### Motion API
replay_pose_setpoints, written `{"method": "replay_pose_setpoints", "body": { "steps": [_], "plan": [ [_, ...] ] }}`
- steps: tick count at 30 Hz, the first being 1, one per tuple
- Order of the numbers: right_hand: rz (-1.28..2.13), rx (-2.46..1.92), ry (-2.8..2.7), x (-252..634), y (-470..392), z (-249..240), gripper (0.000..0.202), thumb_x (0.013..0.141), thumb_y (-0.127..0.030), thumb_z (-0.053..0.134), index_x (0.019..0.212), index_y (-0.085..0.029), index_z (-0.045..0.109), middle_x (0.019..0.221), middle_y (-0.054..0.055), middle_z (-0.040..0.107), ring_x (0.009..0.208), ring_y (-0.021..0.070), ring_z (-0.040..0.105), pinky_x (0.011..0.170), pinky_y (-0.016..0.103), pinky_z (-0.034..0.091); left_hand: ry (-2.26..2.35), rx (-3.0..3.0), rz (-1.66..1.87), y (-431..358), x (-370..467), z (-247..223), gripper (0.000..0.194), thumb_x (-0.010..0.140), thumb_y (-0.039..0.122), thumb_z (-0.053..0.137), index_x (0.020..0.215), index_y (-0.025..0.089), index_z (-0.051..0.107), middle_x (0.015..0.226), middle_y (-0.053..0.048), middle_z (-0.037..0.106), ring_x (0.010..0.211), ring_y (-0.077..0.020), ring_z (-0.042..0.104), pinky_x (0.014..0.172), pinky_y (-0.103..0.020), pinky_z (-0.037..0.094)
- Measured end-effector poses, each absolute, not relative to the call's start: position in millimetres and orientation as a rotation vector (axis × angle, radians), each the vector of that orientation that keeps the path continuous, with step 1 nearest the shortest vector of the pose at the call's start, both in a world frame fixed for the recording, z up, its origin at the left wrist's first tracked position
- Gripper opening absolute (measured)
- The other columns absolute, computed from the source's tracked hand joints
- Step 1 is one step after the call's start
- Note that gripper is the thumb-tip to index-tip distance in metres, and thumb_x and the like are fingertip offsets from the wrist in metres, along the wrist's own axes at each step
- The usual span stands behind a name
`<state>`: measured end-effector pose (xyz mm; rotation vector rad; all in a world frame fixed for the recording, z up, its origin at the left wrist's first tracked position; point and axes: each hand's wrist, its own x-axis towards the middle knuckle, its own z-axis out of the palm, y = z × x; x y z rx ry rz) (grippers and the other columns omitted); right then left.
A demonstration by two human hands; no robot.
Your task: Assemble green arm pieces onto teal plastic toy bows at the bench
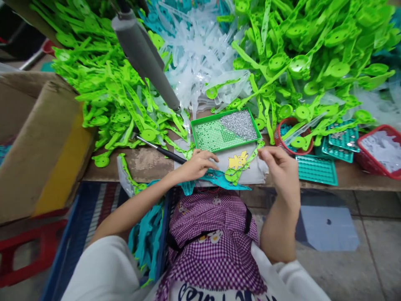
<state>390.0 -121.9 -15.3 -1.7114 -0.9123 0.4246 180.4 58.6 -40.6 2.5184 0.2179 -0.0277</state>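
At the table's front edge lies a teal plastic part (216, 179), long and flat, with small metal bits and thin wire on it. My left hand (197, 165) rests over its left end, fingers bent down onto it and holding it. To the right, my right hand (282, 169) is raised with thumb and forefinger pinched together; whatever is between them is too small to make out. Near those fingertips, a lime-green plastic part (233, 175) with a round end lies across the teal one. A green tray (205, 144) of small silvery pieces sits just beyond both hands.
Large heaps of lime-green parts (106, 88) and clear plastic parts (200, 54) fill the back. A grey power screwdriver (147, 58) hangs above. A black-handled tool (166, 154) lies left. Red baskets (376, 163) and teal trays (316, 169) stand right; a cardboard box (34, 146) stands left.
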Motion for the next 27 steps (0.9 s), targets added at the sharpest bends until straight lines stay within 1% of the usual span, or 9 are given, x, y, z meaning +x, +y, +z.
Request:
{"method": "replay_pose_setpoints", "body": {
  "steps": [3,5,8,11,14,17,19,22,27],
  "plan": [
    [0.309,-1.597,-0.794,400.0,-105.2,-12.2,0.027,0.090,-0.044,0.053,0.097,-0.022,0.067,0.095,0.005,0.069,0.090,0.0188,0.065,0.082,0.039,0.052,0.322,2.456,0.082,51.9,189.8,-34.7,0.035,0.083,0.007,0.047,0.104,0.023,0.070,0.114,-0.006,0.065,0.106,-0.0189,0.057,0.095,-0.040,0.036],
    [0.271,-1.567,-0.768,405.1,-101.0,-21.7,0.029,0.091,-0.044,0.049,0.100,-0.022,0.066,0.096,0.005,0.068,0.089,0.0175,0.065,0.081,0.036,0.053,0.364,2.385,0.119,46.1,200.2,-33.1,0.030,0.084,0.011,0.049,0.105,0.020,0.069,0.111,-0.008,0.066,0.101,-0.0176,0.060,0.091,-0.036,0.042],
    [0.280,-1.678,-0.786,407.5,-114.6,-48.5,0.026,0.088,-0.043,0.055,0.093,-0.020,0.067,0.091,0.005,0.068,0.087,0.0179,0.064,0.081,0.036,0.052,0.417,2.252,0.053,39.4,218.8,-35.2,0.025,0.086,0.019,0.053,0.104,0.016,0.070,0.105,-0.008,0.069,0.089,-0.0158,0.063,0.082,-0.030,0.047],
    [0.283,-1.829,-0.875,400.6,-141.8,-75.5,0.023,0.087,-0.038,0.057,0.090,-0.019,0.068,0.092,0.007,0.068,0.089,0.0198,0.063,0.082,0.037,0.051,0.402,2.155,-0.095,36.5,238.8,-41.9,0.026,0.085,0.027,0.058,0.106,0.016,0.070,0.103,-0.008,0.071,0.085,-0.0154,0.065,0.078,-0.028,0.048],
    [0.265,-1.905,-0.976,388.4,-160.6,-92.9,0.024,0.091,-0.034,0.050,0.100,-0.019,0.068,0.101,0.010,0.067,0.098,0.0210,0.062,0.089,0.038,0.049,0.385,2.062,-0.156,34.4,258.9,-52.5,0.033,0.082,0.030,0.063,0.110,0.014,0.068,0.105,-0.009,0.072,0.088,-0.0162,0.065,0.080,-0.027,0.047],
    [0.222,-1.962,-1.082,380.4,-163.1,-103.2,0.029,0.094,-0.031,0.044,0.110,-0.021,0.066,0.109,0.011,0.066,0.105,0.0212,0.060,0.094,0.039,0.047,0.446,1.995,-0.167,30.6,276.5,-62.8,0.037,0.080,0.033,0.065,0.111,0.012,0.068,0.096,-0.009,0.073,0.083,-0.0163,0.065,0.076,-0.027,0.048],
    [0.169,-2.002,-1.157,379.3,-159.9,-107.5,0.032,0.095,-0.030,0.043,0.116,-0.021,0.065,0.111,0.011,0.066,0.105,0.0215,0.059,0.093,0.039,0.046,0.492,1.987,-0.175,27.9,285.2,-67.2,0.039,0.080,0.035,0.065,0.110,0.010,0.068,0.088,-0.008,0.073,0.076,-0.0159,0.065,0.071,-0.026,0.047],
    [0.118,-2.071,-1.268,380.9,-154.6,-110.2,0.034,0.095,-0.030,0.042,0.120,-0.021,0.063,0.111,0.010,0.066,0.101,0.0221,0.058,0.088,0.039,0.044,0.520,2.008,-0.166,25.4,292.9,-70.3,0.040,0.079,0.035,0.065,0.110,0.009,0.067,0.083,-0.007,0.073,0.071,-0.0154,0.064,0.067,-0.026,0.047],
    [0.141,-2.161,-1.312,388.2,-147.2,-107.1,0.032,0.095,-0.028,0.043,0.116,-0.021,0.065,0.109,0.010,0.067,0.097,0.0227,0.056,0.084,0.038,0.041,0.536,2.010,-0.173,26.5,296.8,-73.5,0.035,0.076,0.032,0.068,0.105,0.011,0.070,0.083,-0.007,0.073,0.072,-0.0159,0.065,0.067,-0.026,0.047]
  ]
}}
